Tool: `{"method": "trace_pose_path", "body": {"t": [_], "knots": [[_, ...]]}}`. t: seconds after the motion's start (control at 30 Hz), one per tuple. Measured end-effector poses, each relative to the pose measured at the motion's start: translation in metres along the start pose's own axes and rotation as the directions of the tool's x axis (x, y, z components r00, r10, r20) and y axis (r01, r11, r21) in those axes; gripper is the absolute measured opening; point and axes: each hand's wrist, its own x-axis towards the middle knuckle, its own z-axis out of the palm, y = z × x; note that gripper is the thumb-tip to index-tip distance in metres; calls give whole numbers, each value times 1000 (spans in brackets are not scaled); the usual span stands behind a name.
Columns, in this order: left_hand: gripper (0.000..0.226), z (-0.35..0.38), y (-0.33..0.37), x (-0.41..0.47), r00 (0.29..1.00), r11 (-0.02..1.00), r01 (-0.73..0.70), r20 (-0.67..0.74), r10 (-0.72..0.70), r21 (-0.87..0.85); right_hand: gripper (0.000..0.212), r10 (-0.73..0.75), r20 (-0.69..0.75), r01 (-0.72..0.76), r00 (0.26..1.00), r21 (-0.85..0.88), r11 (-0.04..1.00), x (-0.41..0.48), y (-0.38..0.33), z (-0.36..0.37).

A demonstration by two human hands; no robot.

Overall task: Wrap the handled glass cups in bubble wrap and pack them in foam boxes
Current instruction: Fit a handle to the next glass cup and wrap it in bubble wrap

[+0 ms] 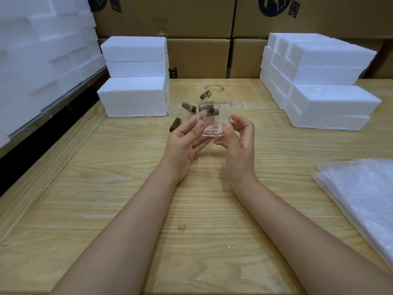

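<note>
Glass cup [213, 118] up off worktop [191, 209], dead centre, between both hands. Right hand [238, 141] fingers curl round base; left hand [185, 141] fingers straight, steadying wall. Likely light, rigid, slick, breakable; body grip safest. Bubble wrap [361, 199] lies at 4 o'clock.

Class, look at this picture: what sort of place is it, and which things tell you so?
Probably a warehouse packing station: stacked foam boxes, cardboard cartons behind the wooden table, and a pile of bubble wrap sheets.
</note>
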Motion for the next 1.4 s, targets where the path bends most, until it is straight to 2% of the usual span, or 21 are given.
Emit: {"method": "trace_pose_path", "body": {"t": [0.07, 0.17, 0.33, 0.53, 0.67, 0.77, 0.93, 1.07, 1.13, 1.23, 1.4], "knots": [[48, 0, -1, 1, 1000, 1000, -14, -20, 14, -2, 40, -25, -21, 25, 999, -21, 999, 0, 0, -1], [47, 0, -2, 1, 999, 999, -36, -16, 36, 8, 43, -39, 6, 39, 999, -36, 999, -1, 1, -1], [50, 2, -3, 1, 998, 998, -65, -21, 65, 18, 34, -36, 15, 37, 999, -88, 995, 1, 3, -2], [52, 1, -2, 1, 996, 995, -68, -60, 63, -76, 29, 34, -24, -32, 999, 90, 995, 5, 0, -3], [46, 2, -3, 3, 996, 992, -49, -83, 39, -117, 17, 115, -12, -111, 993, 168, 980, 9, 0, -3], [47, 4, -3, 1, 1000, 999, -16, -28, 14, -52, 24, 126, 54, -133, 991, 172, 976, 8, 1, -3], [35, 3, -5, 0, 999, 999, -38, 8, 38, 6, 30, 144, 66, -151, 987, 131, 980, 8, 1, -3], [53, 4, -5, 0, 997, 998, -58, -44, 58, 12, 22, 108, 15, -109, 994, 93, 990, 7, 2, -4], [57, 4, -5, 0, 996, 997, -63, -62, 65, 33, 30, 103, -42, -100, 994, 84, 991, 9, 1, -4], [49, 4, -7, 2, 993, 993, -80, -83, 87, 82, 49, 77, -54, -74, 996, 44, 996, 9, 0, -5], [61, 3, -9, 3, 992, 991, -82, -88, 91, 107, 46, 28, -28, -27, 999, 28, 999, 8, 2, -6]]}}
